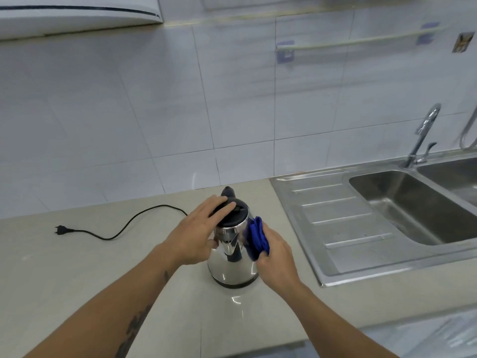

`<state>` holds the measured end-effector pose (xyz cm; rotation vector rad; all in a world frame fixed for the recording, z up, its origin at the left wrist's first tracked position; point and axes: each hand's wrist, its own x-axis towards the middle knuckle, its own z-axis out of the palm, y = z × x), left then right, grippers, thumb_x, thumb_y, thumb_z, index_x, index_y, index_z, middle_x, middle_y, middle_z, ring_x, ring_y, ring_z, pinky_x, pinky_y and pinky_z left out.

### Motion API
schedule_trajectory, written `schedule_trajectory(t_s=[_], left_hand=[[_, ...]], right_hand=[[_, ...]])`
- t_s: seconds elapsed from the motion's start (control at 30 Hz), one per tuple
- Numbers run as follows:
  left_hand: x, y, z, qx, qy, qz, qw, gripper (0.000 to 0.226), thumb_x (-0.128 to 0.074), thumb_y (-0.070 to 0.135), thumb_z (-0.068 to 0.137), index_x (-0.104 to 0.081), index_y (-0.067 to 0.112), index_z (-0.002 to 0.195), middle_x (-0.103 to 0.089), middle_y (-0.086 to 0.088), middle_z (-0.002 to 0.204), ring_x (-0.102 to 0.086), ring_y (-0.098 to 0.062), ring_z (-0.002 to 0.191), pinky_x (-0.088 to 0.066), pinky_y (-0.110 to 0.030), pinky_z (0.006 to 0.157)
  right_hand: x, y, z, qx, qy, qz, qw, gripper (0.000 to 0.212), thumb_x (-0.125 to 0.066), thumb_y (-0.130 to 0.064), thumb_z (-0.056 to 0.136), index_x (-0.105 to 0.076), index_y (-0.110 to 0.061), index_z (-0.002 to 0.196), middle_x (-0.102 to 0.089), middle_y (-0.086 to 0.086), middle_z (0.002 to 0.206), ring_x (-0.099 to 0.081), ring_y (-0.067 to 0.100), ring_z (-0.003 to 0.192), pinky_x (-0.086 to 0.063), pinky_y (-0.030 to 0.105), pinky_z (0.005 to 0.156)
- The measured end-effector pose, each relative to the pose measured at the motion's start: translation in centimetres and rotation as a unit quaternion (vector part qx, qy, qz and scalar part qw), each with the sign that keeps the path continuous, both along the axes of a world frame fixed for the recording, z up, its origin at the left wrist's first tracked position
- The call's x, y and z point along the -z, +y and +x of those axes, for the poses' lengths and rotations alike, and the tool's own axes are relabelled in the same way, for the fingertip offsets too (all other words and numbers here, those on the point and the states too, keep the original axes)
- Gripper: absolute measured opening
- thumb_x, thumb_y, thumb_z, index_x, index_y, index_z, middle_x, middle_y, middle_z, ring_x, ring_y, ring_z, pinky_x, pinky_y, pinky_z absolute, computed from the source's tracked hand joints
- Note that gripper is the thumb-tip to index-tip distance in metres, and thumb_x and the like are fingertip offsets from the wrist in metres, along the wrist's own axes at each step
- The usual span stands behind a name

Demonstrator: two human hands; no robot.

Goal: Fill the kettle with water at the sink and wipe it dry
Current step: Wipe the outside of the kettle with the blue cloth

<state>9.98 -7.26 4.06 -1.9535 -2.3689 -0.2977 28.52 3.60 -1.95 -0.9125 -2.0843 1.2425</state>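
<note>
Head view: steel kettle upright on beige tabletop, frame centre. Left hand spread flat over black lid, thumb against the body, covering the 9 o'clock side. Right hand closed around bunched blue cloth, pressed to kettle at 3 o'clock. Loose black cord and plug at 9 o'clock. Sink with drainboard at 3 o'clock, faucet at 2. Right basin cut off by frame edge. Water level not visible. Wall rail blurred.
</note>
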Motion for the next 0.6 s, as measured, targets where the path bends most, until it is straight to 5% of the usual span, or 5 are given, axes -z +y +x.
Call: schedule_trajectory(t_s=[0.1, 0.2, 0.27, 0.4, 0.6], left_hand=[[0.3, 0.5, 0.4, -0.011, -0.024, 0.02, 0.999, 0.099, -0.075, 0.022, 0.078, -0.015, 0.036, 0.156, -0.004, 0.014, 0.165, -0.012, -0.011, 0.147, -0.023, -0.025, 0.115], [0.8, 1.4, 1.8, -0.055, -0.036, 0.048, 0.997, 0.096, -0.075, 0.03, 0.077, -0.02, 0.034, 0.155, -0.014, 0.01, 0.163, -0.016, -0.015, 0.145, -0.022, -0.03, 0.119], [1.2, 2.0, 3.0, -0.097, -0.022, 0.075, 0.992, 0.094, -0.074, 0.037, 0.075, -0.024, 0.032, 0.154, -0.02, 0.006, 0.162, -0.022, -0.019, 0.141, -0.026, -0.035, 0.118], [2.1, 2.9, 5.6, -0.17, 0.025, 0.107, 0.979, 0.091, -0.071, 0.053, 0.073, -0.033, 0.027, 0.151, -0.034, -0.003, 0.155, -0.035, -0.027, 0.13, -0.035, -0.039, 0.11], [1.9, 3.5, 6.0, -0.133, 0.049, 0.126, 0.982, 0.087, -0.066, 0.057, 0.07, -0.039, 0.026, 0.146, -0.042, -0.003, 0.136, -0.039, -0.028, 0.116, -0.034, -0.04, 0.103]], right_hand=[[-0.8, 0.2, -0.2, 0.004, 0.025, 0.047, 0.999, 0.065, -0.046, 0.012, 0.081, -0.062, -0.024, 0.132, -0.067, -0.005, 0.11, -0.063, 0.014, 0.098, -0.057, 0.029, 0.087], [-1.2, -0.3, -0.5, 0.022, 0.022, 0.081, 0.996, 0.067, -0.05, 0.005, 0.087, -0.053, -0.023, 0.148, -0.056, -0.013, 0.142, -0.053, 0.012, 0.124, -0.046, 0.028, 0.109], [-0.4, -0.5, -0.2, 0.04, 0.009, 0.071, 0.997, 0.066, -0.051, 0.005, 0.087, -0.052, -0.02, 0.149, -0.054, -0.014, 0.141, -0.053, 0.013, 0.124, -0.045, 0.029, 0.11], [-0.2, 0.4, 0.9, 0.05, -0.032, -0.042, 0.997, 0.058, -0.046, 0.012, 0.084, -0.068, -0.025, 0.123, -0.069, 0.001, 0.085, -0.063, 0.021, 0.074, -0.052, 0.024, 0.059], [-1.3, 2.1, 1.1, 0.064, -0.004, -0.041, 0.997, 0.064, -0.041, 0.013, 0.082, -0.069, -0.034, 0.115, -0.068, 0.004, 0.078, -0.06, 0.023, 0.067, -0.056, 0.034, 0.059]])
